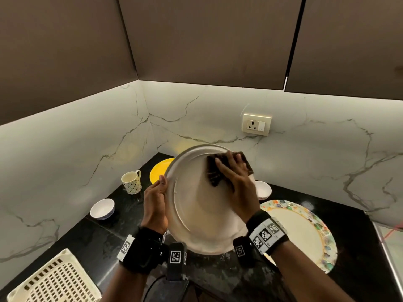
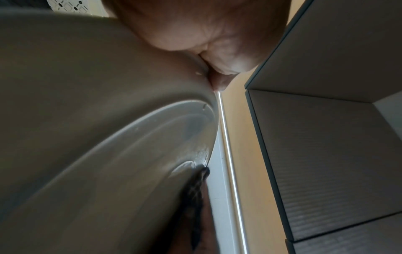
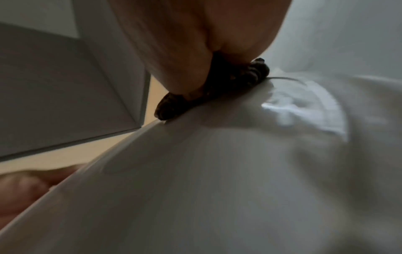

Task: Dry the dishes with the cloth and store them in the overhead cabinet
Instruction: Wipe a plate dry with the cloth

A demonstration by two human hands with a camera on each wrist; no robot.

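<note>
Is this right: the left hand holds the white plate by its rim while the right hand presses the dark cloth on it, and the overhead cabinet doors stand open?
Not quite. The head view shows the overhead cabinet doors closed. The rest holds: the left hand holds the white plate by its rim, and the right hand presses the dark cloth on it.

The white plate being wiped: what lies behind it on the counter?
Behind the white plate, part of a yellow plate and a small bowl show. The rest of each is covered.
</note>
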